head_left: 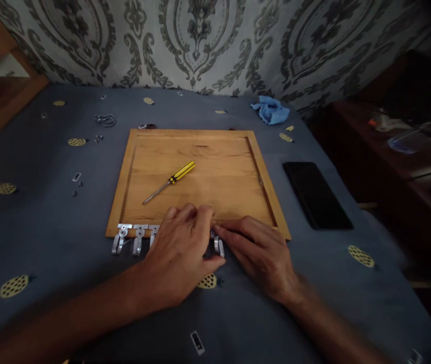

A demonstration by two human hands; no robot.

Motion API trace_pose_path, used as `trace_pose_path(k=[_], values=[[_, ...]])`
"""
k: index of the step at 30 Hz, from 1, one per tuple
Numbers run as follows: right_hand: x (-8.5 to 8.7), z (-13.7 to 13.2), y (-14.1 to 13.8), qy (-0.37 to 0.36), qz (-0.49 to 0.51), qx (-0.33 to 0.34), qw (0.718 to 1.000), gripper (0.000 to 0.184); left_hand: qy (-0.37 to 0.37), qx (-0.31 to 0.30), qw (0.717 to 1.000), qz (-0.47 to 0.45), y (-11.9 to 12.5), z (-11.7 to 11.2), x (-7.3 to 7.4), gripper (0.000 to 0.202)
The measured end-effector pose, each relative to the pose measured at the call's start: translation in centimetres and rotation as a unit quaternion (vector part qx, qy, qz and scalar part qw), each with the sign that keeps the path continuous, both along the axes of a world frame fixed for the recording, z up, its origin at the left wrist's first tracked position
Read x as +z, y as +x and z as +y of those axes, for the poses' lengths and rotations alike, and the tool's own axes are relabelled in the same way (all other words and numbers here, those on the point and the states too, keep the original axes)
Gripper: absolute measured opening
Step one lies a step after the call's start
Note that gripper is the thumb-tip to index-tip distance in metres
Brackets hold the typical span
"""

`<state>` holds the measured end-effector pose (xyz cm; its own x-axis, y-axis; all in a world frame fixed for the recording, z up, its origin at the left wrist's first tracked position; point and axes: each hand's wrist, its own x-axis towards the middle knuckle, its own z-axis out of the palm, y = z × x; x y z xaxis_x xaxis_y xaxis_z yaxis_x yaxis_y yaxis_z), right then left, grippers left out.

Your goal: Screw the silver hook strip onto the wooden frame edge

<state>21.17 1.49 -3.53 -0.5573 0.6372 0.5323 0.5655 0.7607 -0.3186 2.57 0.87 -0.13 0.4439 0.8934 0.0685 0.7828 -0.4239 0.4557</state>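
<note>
A framed wooden panel (pixel 223 177) lies flat on the cloth. Along its near edge runs a metal hook rail (pixel 139 231), its hooks jutting over the edge toward me. My left hand (pixel 181 247) bends over the middle of the rail, covering several hooks, with its thumb stretched beside a hook (pixel 218 246). Just right of that hook, my right hand (pixel 257 247) pinches with thumb and forefinger at the rail's end; whatever sits between the fingertips is too small to make out. On the panel, beyond my left hand, rests a yellow-and-black screwdriver (pixel 170 180).
Right of the panel lies a black phone (pixel 317 194). A crumpled blue cloth (pixel 271 110) is at the back right. Loose hooks (pixel 105 120), screws (pixel 98 139) and small grey pieces (pixel 77 189) lie to the left. Patterned fabric (pixel 200 45) hangs behind.
</note>
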Motion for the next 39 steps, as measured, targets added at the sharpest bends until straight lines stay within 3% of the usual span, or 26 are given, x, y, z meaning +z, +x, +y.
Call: trace_pose_path(k=[9, 16, 28, 39], values=[[0.1, 0.0, 0.2, -0.104, 0.100, -0.036, 0.989, 0.022, -0.016, 0.005, 1.000, -0.010, 0.0, 0.1, 0.2, 0.048], [0.8, 0.9, -0.3, -0.165, 0.084, -0.016, 0.983, 0.014, -0.020, -0.004, 1.000, -0.011, 0.0, 0.1, 0.2, 0.046], [-0.2, 0.6, -0.6, -0.129, 0.079, -0.024, 0.988, 0.010, -0.031, 0.001, 1.000, -0.006, -0.2, 0.1, 0.0, 0.045], [-0.4, 0.6, -0.3, -0.157, 0.128, -0.028, 0.979, 0.007, -0.027, -0.008, 1.000, 0.001, 0.0, 0.2, 0.2, 0.048]])
